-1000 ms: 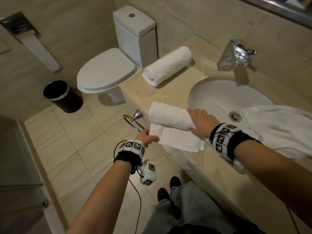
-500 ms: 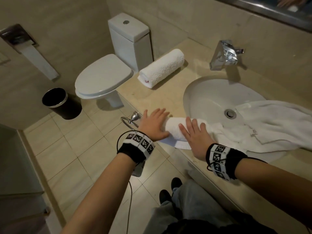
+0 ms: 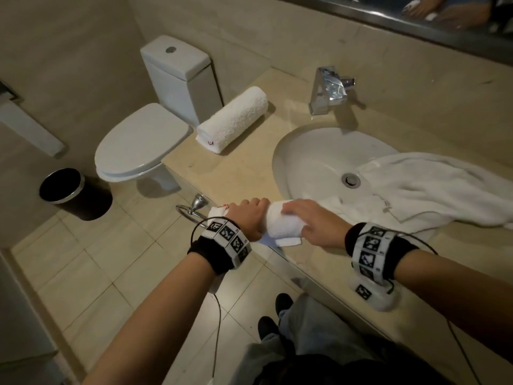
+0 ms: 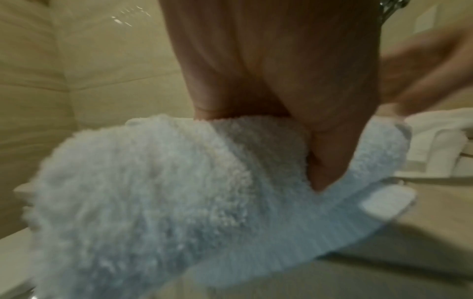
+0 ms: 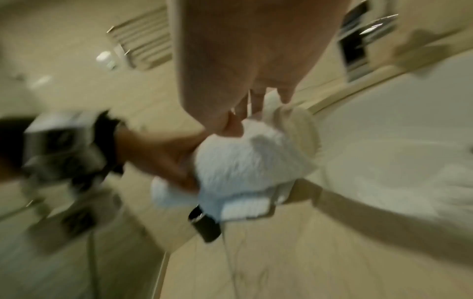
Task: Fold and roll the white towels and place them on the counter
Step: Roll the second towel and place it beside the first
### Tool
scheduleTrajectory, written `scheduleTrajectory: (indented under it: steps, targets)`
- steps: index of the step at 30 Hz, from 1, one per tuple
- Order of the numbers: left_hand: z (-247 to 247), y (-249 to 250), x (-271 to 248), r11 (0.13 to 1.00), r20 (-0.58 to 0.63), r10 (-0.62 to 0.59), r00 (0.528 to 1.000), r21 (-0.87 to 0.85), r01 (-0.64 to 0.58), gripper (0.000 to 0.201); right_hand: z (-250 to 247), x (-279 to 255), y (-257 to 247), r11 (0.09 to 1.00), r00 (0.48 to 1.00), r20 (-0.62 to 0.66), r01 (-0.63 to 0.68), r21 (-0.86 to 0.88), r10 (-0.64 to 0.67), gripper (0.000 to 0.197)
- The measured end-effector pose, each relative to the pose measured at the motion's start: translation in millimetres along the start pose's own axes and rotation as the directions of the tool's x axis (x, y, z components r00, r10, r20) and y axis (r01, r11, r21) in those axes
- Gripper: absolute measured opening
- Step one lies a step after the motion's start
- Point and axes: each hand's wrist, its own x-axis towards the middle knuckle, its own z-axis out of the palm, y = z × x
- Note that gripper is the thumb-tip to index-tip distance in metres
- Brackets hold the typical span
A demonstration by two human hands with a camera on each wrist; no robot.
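Note:
A small white towel roll (image 3: pixel 283 223) lies across the counter's front edge (image 3: pixel 222 173). My left hand (image 3: pixel 249 215) grips its left end, and the fingers curl over the top. My right hand (image 3: pixel 308 218) holds the right end with fingers curved over it. In the left wrist view my thumb (image 4: pixel 330 153) presses into the fluffy roll (image 4: pixel 179 202). The right wrist view is blurred and shows the roll (image 5: pixel 243 161) under my fingers. A finished rolled towel (image 3: pixel 233 119) lies at the counter's back left. A loose white towel (image 3: pixel 433 187) drapes over the sink's right side.
The oval sink (image 3: pixel 313 157) with a chrome faucet (image 3: pixel 329 90) takes up the counter's middle. A towel ring (image 3: pixel 191 211) sticks out below the counter edge by my left hand. Left of the counter are a toilet (image 3: pixel 141 140) and a black bin (image 3: pixel 73 193) on the tiled floor.
The flat tail of the towel has been rolled up toward me. My hands went from flat on the roll to curled round its two ends at the counter's edge.

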Motion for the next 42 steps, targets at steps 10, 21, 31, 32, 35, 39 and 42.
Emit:
scheduleTrajectory:
  steps: [10,21,31,32,35,39,42]
  targets:
    - [12,-25,-17,0.997,-0.061,0.055,0.997,-0.051,-0.059,0.091,6,16,10,0.972,0.978,0.054,-0.191,-0.135,0.200,0.058]
    - [27,-63,-36,0.859,0.085,-0.221,0.971,-0.454,0.236,0.077,-5,30,7,0.980,0.980,0.103,-0.156,-0.120,0.168,0.051]
    - [44,-77,-50,-0.119,0.284,-0.374,0.883,-0.959,0.258,0.039,-6,46,12,0.933,0.937,0.076,-0.325,-0.156,0.340,0.049]
    - [41,-74,-46,-0.109,0.262,-0.407,0.875,-0.965,0.238,0.039,-9,50,10,0.904,0.926,0.067,-0.343,-0.255,0.371,0.052]
    - [28,-66,-37,-0.095,0.227,-0.499,0.836,-0.974,0.208,0.040,-12,60,-2,0.841,0.936,0.088,-0.263,-0.473,0.342,0.076]
    - [19,-55,-27,0.031,0.235,-0.531,0.814,-0.955,0.296,0.055,-2,72,-26,0.917,0.961,0.183,-0.126,-0.379,0.208,0.093]
    - [21,-50,-20,0.147,0.203,-0.511,0.835,-0.937,0.317,0.057,0,73,-26,0.913,0.973,0.101,-0.156,-0.377,0.208,0.083]
